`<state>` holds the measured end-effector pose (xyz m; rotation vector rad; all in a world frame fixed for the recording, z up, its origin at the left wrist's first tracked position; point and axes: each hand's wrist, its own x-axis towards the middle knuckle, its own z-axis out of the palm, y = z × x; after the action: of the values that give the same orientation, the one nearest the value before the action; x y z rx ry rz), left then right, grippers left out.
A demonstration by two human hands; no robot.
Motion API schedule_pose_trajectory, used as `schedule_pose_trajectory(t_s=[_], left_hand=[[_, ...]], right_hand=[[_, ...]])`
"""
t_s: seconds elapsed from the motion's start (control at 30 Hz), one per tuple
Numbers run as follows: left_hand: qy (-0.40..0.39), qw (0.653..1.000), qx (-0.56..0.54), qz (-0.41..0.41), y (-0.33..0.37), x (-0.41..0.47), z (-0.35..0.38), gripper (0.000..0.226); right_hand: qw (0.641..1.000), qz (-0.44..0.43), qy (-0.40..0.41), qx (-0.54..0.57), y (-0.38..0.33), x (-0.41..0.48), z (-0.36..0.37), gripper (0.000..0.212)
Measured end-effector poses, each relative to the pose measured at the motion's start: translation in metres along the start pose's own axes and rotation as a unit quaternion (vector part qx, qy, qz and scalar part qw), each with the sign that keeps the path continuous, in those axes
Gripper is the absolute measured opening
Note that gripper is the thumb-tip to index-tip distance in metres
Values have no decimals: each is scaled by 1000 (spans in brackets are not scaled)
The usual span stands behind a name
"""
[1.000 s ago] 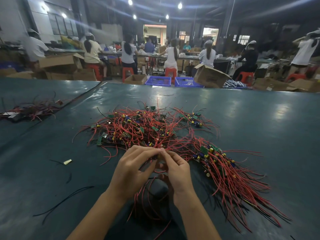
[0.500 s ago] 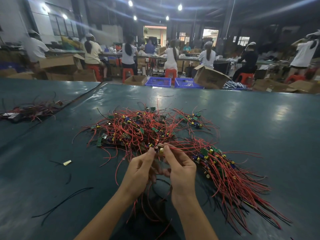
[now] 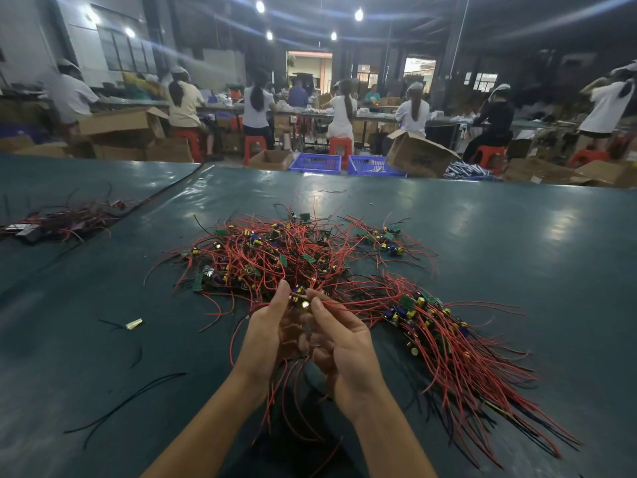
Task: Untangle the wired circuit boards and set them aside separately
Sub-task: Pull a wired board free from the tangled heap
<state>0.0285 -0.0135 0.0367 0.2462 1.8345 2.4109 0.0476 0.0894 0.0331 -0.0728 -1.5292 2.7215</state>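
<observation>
**Item 1, circuit board** [image 3: 300,299]: small, with a yellow-capped part, held just above the near edge of the tangled heap at the centre of the scene. Its red leads [image 3: 282,391] hung down between the wrists, probably lifted so they could drop free.

**Item 2, left hand** [image 3: 265,334]: palm turned inward, fingers [image 3: 282,294] pinching the board's left end.

**Item 3, right hand** [image 3: 344,346]: palm turned up and inward, fingers [image 3: 316,305] pinching the board's right end. The lower fingers were loosely curled. The two-sided grip was judged to steady the board while its leads were worked loose.

**Item 4, tangled heap** [image 3: 272,257]: boards and red wire crossing every way, just beyond the hands. This was the unsorted stock.

**Item 5, sorted bundle** [image 3: 455,346]: near right, just beside the heap. Boards were grouped at its far end and the leads lay roughly parallel, running nearward and right. It was judged the set-aside place.

**Item 6, tabletop** [image 3: 517,243]: dark green and glossy. A loose black wire [image 3: 127,398] and a gold scrap [image 3: 134,324] lay near left.

**Item 7, further wire bundle** [image 3: 65,219]: far left, well apart.
</observation>
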Motion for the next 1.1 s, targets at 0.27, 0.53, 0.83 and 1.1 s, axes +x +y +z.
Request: schedule_pose_trajectory(t_s=[0.27, 0.53, 0.83, 1.1], left_hand=[[37, 997, 28, 66, -1, 3, -1, 14], [49, 993, 78, 73, -6, 4, -3, 13], [51, 992, 113, 37, -10, 6, -5, 34], [41, 994, 92, 34, -11, 6, -4, 28]], right_hand=[[995, 43, 86, -18, 2, 1, -2, 11], [990, 68, 117, -31, -1, -1, 0, 9], [997, 49, 65, -3, -2, -3, 4, 24], [992, 70, 89, 47, -1, 2, 0, 13]])
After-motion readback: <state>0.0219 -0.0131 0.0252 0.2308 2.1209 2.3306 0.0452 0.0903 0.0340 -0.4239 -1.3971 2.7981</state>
